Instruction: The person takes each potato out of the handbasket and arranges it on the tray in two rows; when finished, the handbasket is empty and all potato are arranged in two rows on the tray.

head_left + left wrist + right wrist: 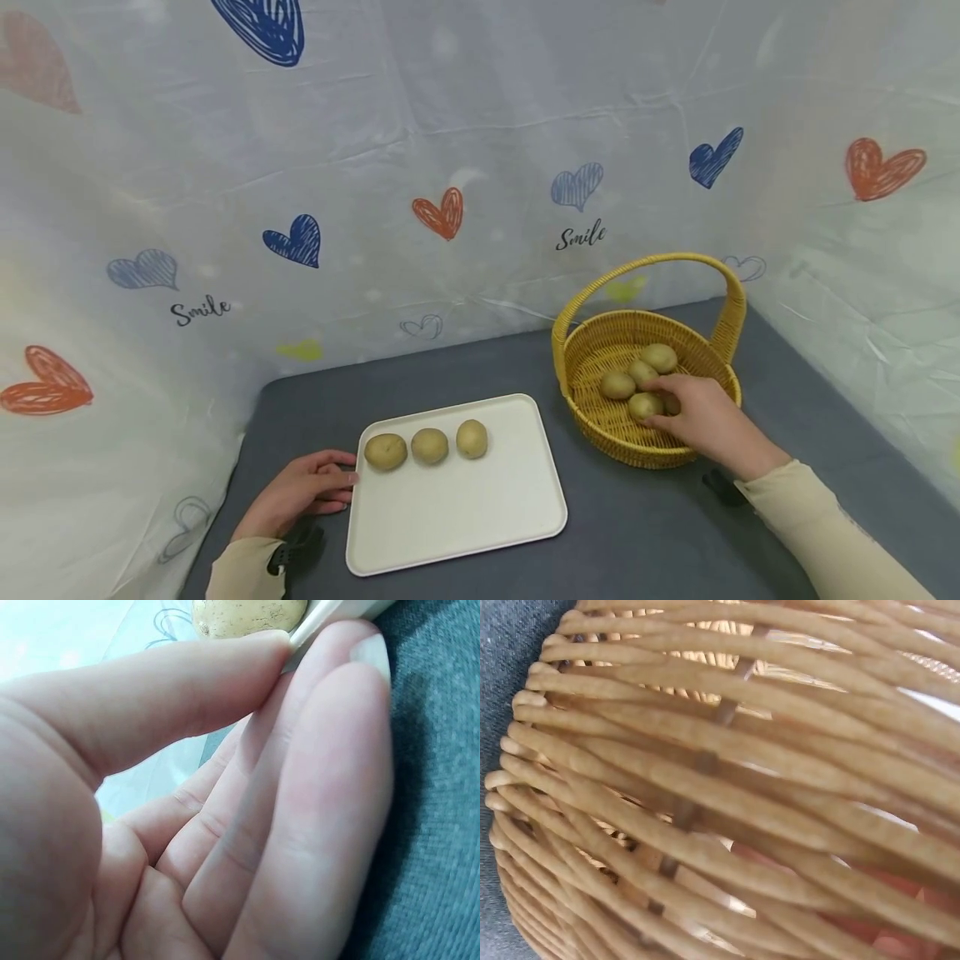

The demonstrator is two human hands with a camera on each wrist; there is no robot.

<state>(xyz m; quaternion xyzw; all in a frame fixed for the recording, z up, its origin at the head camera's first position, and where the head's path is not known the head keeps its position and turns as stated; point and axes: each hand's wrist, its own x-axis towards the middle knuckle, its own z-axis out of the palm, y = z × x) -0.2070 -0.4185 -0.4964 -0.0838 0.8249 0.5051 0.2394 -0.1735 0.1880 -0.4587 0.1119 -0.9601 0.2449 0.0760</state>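
Close by the right hand (pixel 705 415) lie potatoes (pixel 643 407); left hand (pixel 303 485) touches tray (pixel 468 512).

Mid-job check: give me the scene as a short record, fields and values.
left hand: pinches the left edge of the white rectangular tray
right hand: inside the yellow round woven basket, at pale-brown oval potatoes; grip unclear
tray contents: three such potatoes in a row near the far edge
basket contents: at least five, some partly hidden by the right hand
layout: tray and basket apart on dark grey tabletop, basket to the right

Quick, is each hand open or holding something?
Left hand: pinching the edge of the tray.
Right hand: over potatoes in the basket; grip can't be told.
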